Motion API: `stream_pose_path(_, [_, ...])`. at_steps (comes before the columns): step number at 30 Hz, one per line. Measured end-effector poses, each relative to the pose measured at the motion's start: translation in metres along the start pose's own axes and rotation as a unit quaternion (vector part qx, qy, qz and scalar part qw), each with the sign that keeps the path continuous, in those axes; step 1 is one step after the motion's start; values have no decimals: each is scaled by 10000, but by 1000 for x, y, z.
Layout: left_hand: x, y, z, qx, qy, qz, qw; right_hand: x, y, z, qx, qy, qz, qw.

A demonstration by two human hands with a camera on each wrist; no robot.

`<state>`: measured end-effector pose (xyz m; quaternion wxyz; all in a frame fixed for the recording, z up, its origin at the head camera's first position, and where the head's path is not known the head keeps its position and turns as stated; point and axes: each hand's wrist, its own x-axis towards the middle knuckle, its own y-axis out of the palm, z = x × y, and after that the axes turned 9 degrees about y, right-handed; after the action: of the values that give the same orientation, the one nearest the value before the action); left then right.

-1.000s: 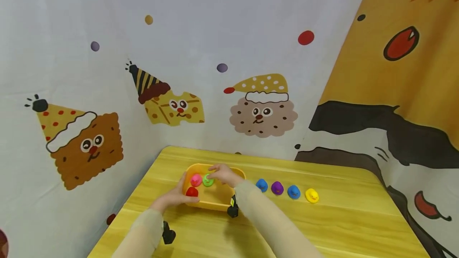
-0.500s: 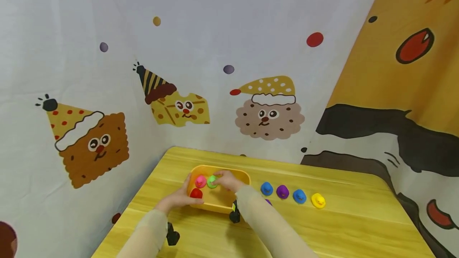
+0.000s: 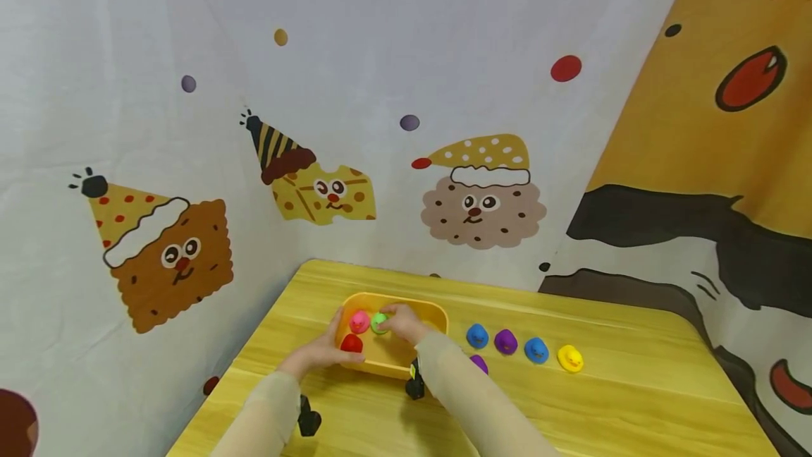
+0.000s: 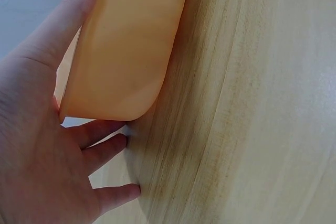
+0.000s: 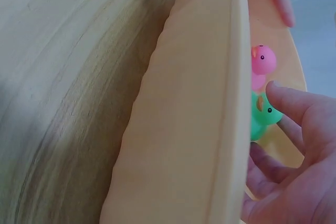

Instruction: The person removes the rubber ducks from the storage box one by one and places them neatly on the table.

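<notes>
A pale cloth (image 3: 355,41) printed with cartoon snacks in hats hangs behind and left of the wood-grain table (image 3: 603,407). On the table sits one orange tray (image 3: 388,353). Two sleeved arms reach in from the near edge; the right sleeve (image 3: 476,400) crosses the tray's near right corner. The left hand (image 3: 317,353) is spread wide at the tray's left end, thumb along the near rim. The right hand (image 3: 406,323) is inside the tray, thumb and fingers curled round the green duck (image 3: 379,323). One black device (image 3: 415,383) shows at the right wrist, another (image 3: 309,420) at the left. The tray holds three toys: the green duck, a pink duck (image 3: 359,321) just left of it, and a red toy (image 3: 352,343) partly behind the left thumb. Right of the tray, five more ducks: two blue (image 3: 478,336) and one purple (image 3: 506,341) in a row with one yellow duck (image 3: 571,358), plus a second purple duck (image 3: 479,364), half covered by the sleeve.
</notes>
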<state>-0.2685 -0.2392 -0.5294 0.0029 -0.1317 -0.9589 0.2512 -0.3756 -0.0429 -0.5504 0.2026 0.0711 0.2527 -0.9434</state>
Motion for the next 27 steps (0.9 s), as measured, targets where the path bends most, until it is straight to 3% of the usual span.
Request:
stream_pose_path(2, [0,0,0,-62,-22,-28,10000,-4,1,4,-3,122,-57,9999])
stream_pose_path(14, [0,1,1,-209,-103,-45,9997,-7,4,0,-362,-198,-472,9980])
stream_pose_path(19, [1,1,0,-194,-154,-119,9996,-12,4,4,-362,20,-526,9980])
stream_pose_path(27, [2,1,3,-116,-138,-109,9998,-13,6,4,-551,-12,-630,9965])
